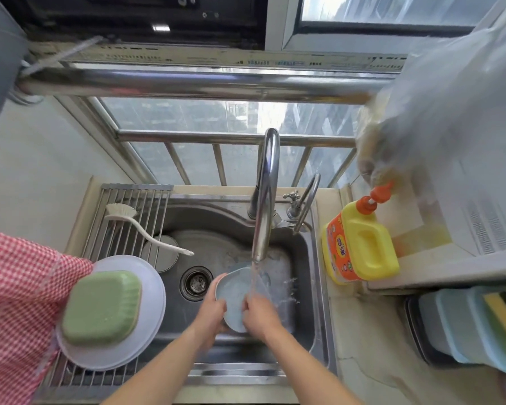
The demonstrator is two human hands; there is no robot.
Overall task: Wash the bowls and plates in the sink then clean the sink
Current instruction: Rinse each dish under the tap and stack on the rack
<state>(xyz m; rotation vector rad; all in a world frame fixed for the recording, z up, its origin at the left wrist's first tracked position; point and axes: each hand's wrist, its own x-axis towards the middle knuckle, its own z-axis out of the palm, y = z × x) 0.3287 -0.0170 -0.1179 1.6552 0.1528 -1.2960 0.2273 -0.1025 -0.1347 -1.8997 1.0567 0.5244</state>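
Both hands' fingers grasping blue bowl (240,293) under tap stream; right hand (259,314) seemingly rubbing.

- Window (216,118) sitting behind the counter, admitting daylight.
- Steel railing (234,138) running across the glass.
- Thick steel bar (187,83) spanning overhead.
- Pale wall (41,159) standing at left.
- Beige countertop (360,361) lying at right.
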